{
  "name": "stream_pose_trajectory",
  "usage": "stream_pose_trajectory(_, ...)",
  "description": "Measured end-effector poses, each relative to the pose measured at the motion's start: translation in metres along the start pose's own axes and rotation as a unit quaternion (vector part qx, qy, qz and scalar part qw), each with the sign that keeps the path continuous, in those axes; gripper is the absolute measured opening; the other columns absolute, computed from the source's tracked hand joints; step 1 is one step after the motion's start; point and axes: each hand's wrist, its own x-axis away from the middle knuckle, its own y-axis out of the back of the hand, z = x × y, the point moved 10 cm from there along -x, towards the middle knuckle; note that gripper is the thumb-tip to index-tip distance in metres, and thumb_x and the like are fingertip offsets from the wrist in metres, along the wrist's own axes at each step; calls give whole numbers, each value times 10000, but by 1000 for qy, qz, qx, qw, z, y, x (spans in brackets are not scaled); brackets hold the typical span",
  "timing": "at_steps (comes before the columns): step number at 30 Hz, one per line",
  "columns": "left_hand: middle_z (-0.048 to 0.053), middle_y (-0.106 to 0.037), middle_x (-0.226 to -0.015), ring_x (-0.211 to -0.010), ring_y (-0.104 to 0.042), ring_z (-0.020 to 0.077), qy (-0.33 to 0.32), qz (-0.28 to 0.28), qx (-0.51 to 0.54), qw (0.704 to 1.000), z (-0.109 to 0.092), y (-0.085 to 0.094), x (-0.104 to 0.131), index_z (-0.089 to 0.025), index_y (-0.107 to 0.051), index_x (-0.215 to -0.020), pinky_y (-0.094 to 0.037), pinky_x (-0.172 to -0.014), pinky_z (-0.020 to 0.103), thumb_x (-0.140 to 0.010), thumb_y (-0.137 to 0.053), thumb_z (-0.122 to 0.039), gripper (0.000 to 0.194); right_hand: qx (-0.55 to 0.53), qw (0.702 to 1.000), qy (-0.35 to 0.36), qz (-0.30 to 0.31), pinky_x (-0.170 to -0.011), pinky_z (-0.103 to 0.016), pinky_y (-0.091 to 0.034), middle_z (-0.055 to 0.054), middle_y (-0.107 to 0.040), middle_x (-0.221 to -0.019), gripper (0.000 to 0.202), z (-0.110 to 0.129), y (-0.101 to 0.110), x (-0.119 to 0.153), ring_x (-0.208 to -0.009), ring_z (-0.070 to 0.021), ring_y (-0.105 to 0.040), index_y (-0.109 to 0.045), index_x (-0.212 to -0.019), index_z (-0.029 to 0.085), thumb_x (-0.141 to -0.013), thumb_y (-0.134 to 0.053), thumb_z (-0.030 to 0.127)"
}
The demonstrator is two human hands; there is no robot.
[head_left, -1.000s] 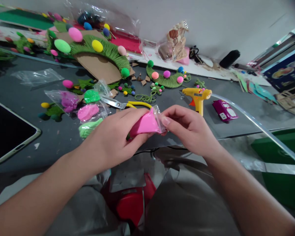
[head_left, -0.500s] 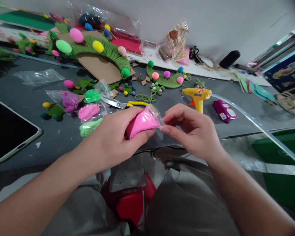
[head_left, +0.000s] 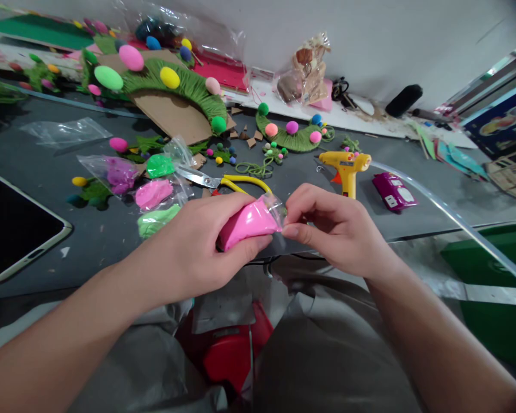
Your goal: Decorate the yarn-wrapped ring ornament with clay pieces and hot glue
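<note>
A clear plastic bag of bright pink modelling clay (head_left: 250,222) is held over the table's front edge. My left hand (head_left: 202,244) wraps round the filled part, thumb below and fingers above. With thumb and forefinger, my right hand (head_left: 331,229) pinches the clear open-looking end of the same bag. Behind my left hand lie yellow-handled scissors (head_left: 215,179), partly covered. Bags of purple clay (head_left: 120,174), green clay (head_left: 160,165), pink clay (head_left: 153,194) and light green clay (head_left: 157,221) lie left of the scissors.
A yellow glue gun (head_left: 345,166) stands beyond my right hand, near a purple packet (head_left: 394,191). Green yarn-wrapped wreaths with coloured balls (head_left: 176,86) lie at the back. A tablet-like device (head_left: 21,229) sits left. A clear tube (head_left: 451,221) crosses the right side.
The bag has tilted and shifted slightly downward in my hands. My left hand has moved a little down and left, showing more of the scissors' handles. My right hand keeps its pinch.
</note>
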Motion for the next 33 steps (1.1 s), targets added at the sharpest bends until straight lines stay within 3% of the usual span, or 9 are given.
stream_pose_trajectory(12, 63, -781, -1063, -876, -715, 216, -20, 31, 31, 999, -10, -10, 2, -179, -691, -1095, -510, -738, 321, -981, -642, -356, 215, -1, 1000, -2, -24, -673, -299, -454, -4, -656, -919, 173, -1, -2, 1, -774, -134, -582, -730, -909, 202, -871, -870, 295)
stream_pose_trajectory(18, 58, -778, -1073, -868, -706, 218, -6, 10, 18, 1000, -1, -2, 0, -183, -702, -1162, -502, -725, 322, -989, -653, -409, 288, -15, 1000, -6, -24, -664, -279, -453, 1, -634, -881, 175, 1, 2, 1, -774, -129, -569, -720, -891, 197, -884, -858, 304)
stream_pose_trajectory(23, 62, -782, -1101, -894, -717, 227, -3, 10, 16, 1000, 1, 0, 0, -192, -700, -1157, -508, -735, 322, -995, -651, -443, 303, -41, 999, -10, -3, -681, -272, -488, -8, -629, -884, 184, 0, 2, 2, -779, -135, -562, -716, -896, 200, -879, -861, 311)
stream_pose_trajectory(28, 59, -784, -1071, -860, -716, 221, -8, 3, 3, 1000, 1, -1, 0, -193, -698, -1139, -505, -725, 326, -992, -650, -438, 291, -51, 997, -41, 34, -733, -259, -511, -18, -655, -934, 113, -5, -4, 4, -813, -128, -589, -707, -962, 196, -953, -781, 281)
stream_pose_trajectory(30, 56, -781, -1104, -897, -722, 230, -22, 0, -6, 1000, 0, -2, 0, -204, -684, -1170, -515, -757, 335, -981, -660, -394, 268, -44, 997, -60, 35, -734, -267, -513, -30, -662, -933, 142, -8, -5, 4, -819, -136, -591, -710, -967, 191, -997, -723, 329)
stream_pose_trajectory(33, 71, -761, -1222, -1057, -725, 261, -54, 8, -14, 998, -3, -5, 2, -224, -641, -1272, -540, -886, 364, -967, -649, -288, 311, -26, 998, -63, -14, -708, -264, -513, -31, -687, -936, 160, -9, 6, 5, -810, -138, -607, -722, -999, 200, -1011, -702, 358)
